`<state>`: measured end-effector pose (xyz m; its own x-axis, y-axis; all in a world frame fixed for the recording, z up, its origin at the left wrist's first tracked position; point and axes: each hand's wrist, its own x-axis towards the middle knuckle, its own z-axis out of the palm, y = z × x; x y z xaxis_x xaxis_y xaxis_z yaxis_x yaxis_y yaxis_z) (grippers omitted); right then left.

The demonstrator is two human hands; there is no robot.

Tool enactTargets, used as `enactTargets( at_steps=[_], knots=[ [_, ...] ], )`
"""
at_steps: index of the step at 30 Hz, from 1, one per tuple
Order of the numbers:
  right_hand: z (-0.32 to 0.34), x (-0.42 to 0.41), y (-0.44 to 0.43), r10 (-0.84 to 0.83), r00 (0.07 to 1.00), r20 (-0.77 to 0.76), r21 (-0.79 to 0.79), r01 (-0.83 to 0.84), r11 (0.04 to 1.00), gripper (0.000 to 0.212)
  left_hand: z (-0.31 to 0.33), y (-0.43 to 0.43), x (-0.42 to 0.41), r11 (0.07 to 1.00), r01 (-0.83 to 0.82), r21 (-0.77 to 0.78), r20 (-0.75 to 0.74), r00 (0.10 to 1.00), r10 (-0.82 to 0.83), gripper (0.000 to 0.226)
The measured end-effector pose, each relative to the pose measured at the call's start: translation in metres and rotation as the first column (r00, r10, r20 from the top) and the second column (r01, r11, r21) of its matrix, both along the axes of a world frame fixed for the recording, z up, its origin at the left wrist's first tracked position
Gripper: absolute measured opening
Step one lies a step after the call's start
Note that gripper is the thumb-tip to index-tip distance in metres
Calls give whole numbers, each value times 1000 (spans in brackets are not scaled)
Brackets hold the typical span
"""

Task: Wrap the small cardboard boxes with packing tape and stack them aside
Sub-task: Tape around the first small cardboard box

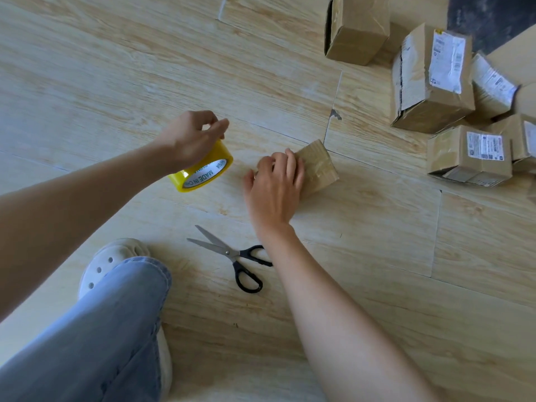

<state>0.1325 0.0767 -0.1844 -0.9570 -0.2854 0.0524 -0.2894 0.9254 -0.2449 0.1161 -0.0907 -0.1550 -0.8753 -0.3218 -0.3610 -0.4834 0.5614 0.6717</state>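
One small brown cardboard box (319,169) on the pale wood-look floor (116,68), mid-frame, glossy tape strips across its top. Right hand (275,187) lies flat on the box's near end, fingers (291,163) mostly straight and pressing, thumb splayed left. One yellow packing tape roll (203,172) stands tilted on the floor just left of the box; left hand (190,139) grips it from above, fingers curled over the rim. Core print reads "MADE IN", rest partly cut off. One pair of black-handled scissors (232,253), blades apart, on the floor nearer the person. Pile of brown cardboard boxes (432,82) top right, at least five, several with white shipping labels, text unreadable. One white perforated clog (113,256), one blue jeans leg (87,329).
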Motion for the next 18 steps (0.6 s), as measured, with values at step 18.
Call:
enactTargets(
  at_steps=[18],
  knots=[
    [17, -26, 42, 444, 854, 270, 195, -500, 844, 83, 11, 4, 5, 998, 1, 61, 95, 995, -7, 20]
  ],
)
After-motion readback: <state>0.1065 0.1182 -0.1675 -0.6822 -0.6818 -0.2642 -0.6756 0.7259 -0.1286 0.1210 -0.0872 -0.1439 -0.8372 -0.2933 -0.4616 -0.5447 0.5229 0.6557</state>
